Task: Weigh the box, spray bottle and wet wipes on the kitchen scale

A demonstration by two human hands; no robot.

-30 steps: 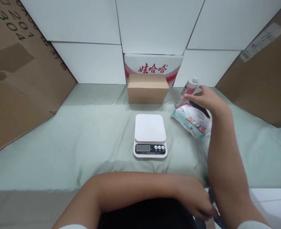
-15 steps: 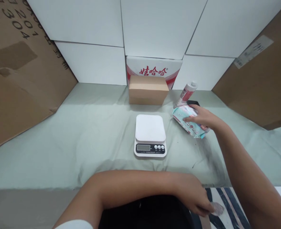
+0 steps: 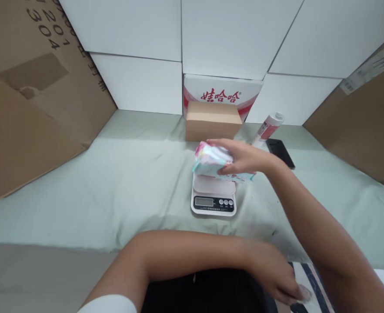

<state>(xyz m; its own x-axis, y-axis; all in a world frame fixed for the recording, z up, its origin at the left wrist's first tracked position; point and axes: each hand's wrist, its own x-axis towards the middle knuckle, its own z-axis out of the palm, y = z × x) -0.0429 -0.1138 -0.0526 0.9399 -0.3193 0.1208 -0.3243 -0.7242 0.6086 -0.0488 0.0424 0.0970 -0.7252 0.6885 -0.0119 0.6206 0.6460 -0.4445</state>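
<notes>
My right hand (image 3: pixel 240 156) is closed round a teal-and-pink soft pack of wet wipes (image 3: pixel 211 163), slightly blurred. The pack is over the back part of a white digital kitchen scale (image 3: pixel 214 206) and hides much of its plate; whether it touches the plate I cannot tell. The scale's display (image 3: pixel 204 201) shows no digits that I can read. My left hand (image 3: pixel 275 274) is low at the right, its fingers pinched on a small translucent greyish piece (image 3: pixel 305 294), its kind unclear, above a striped surface (image 3: pixel 305 274).
Behind the scale sits a plain brown carton (image 3: pixel 213 126) before a white-and-red printed box (image 3: pixel 222 87). A white-and-pink bottle (image 3: pixel 268 128) and a flat black phone-like object (image 3: pixel 280 153) are to the right. Large cardboard panels (image 3: pixel 31 121) flank the green cloth (image 3: pixel 139 174).
My right hand has carried the wipes pack leftward from beside the bottle to over the scale, uncovering the black object. My left hand keeps its pinch. The view has shifted slightly.
</notes>
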